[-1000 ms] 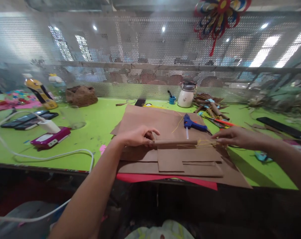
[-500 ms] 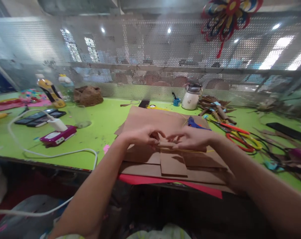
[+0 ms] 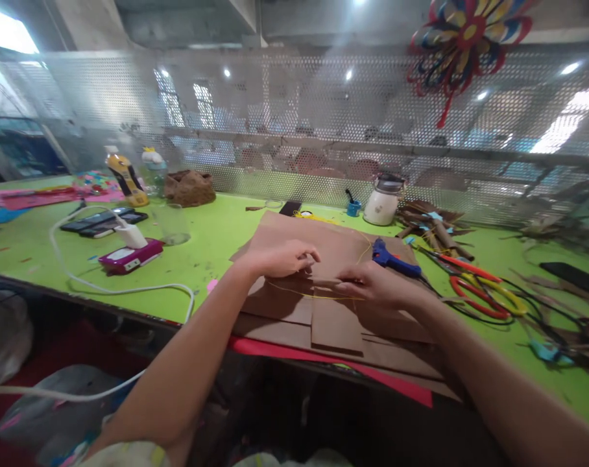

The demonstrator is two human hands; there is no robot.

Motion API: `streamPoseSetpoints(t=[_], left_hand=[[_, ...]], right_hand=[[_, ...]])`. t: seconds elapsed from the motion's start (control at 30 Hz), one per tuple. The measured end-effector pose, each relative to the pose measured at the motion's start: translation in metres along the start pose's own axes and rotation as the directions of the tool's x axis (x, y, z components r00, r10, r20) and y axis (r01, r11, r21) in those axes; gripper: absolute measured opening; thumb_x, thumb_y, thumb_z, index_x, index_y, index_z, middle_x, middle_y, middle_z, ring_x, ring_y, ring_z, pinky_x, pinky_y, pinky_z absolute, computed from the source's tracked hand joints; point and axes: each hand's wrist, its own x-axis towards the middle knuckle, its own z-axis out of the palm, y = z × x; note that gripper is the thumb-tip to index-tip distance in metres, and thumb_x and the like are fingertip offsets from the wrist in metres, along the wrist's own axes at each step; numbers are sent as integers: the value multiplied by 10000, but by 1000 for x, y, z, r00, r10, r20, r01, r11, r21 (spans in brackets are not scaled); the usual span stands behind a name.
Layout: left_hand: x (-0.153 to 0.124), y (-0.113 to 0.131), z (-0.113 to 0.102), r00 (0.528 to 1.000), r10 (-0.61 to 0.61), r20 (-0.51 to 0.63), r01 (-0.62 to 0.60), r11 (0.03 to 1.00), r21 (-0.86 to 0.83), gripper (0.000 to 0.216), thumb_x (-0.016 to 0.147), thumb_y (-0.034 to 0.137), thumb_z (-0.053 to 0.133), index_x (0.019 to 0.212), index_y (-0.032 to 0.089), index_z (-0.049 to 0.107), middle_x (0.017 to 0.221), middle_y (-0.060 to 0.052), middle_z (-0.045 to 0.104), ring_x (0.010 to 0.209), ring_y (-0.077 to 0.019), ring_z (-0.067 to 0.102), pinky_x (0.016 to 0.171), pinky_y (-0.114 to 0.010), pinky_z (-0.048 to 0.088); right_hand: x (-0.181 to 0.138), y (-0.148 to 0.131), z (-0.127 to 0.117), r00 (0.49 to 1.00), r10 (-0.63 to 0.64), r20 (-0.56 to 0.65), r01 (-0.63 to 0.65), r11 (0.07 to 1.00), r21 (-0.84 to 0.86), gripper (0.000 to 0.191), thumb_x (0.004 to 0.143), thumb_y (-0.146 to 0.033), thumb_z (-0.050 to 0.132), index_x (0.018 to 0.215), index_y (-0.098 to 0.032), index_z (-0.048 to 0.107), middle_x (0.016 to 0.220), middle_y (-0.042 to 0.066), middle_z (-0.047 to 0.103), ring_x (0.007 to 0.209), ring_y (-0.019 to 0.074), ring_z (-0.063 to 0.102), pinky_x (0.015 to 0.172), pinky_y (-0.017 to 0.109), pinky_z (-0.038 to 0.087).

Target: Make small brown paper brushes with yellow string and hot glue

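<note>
My left hand (image 3: 279, 258) hovers over a stack of brown paper sheets (image 3: 333, 324) on the green table (image 3: 216, 240). Its fingers are curled in a pinch, and what they hold is hidden. My right hand (image 3: 379, 287) lies just to the right on the same sheets, fingers closed on a thin yellow thread (image 3: 309, 296). The thread runs in a slack curve across the paper under both hands. A red sheet (image 3: 294, 353) sticks out from under the brown stack at the table's front edge.
A blue glue gun (image 3: 394, 261) lies just behind my right hand. Red and yellow scissors (image 3: 474, 285) and black wires lie to the right. A white jar (image 3: 382, 206) stands at the back. On the left are a pink device with a white plug (image 3: 129, 251), a white cable (image 3: 129, 290) and a glass (image 3: 172, 226).
My right hand came in from the right to meet the left over the brown roll, then drew slightly back. The roll no longer shows clearly. The view shifted right and up.
</note>
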Motion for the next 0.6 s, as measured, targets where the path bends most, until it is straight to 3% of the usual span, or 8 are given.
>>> streamPoseSetpoints(t=[0.17,0.37,0.6], left_hand=[[5,6,-3,1000,8,-10,-8,1000,9,328,868,321,378,1057,172,601,942,-50,668,810,-142,579,670,-216,384],[12,4,9,998,61,26,-63,995,79,268,781,257,486,967,179,663,941,-41,683,802,-148,576,690,-226,388],[10,3,21,1000,18,23,-18,1000,3,286,768,378,511,924,205,678,826,-26,686,701,-146,560,626,-240,384]], right_hand=[[2,4,2,999,-36,29,34,998,59,356,819,-455,474,758,-156,656,598,-2,566,572,126,473,523,228,343],[4,10,6,998,-29,50,22,992,122,378,817,-479,468,759,-151,647,598,-10,554,577,122,476,524,222,354],[5,10,4,998,-55,33,48,979,197,354,832,-417,464,958,-138,643,753,32,631,648,131,543,579,220,410]])
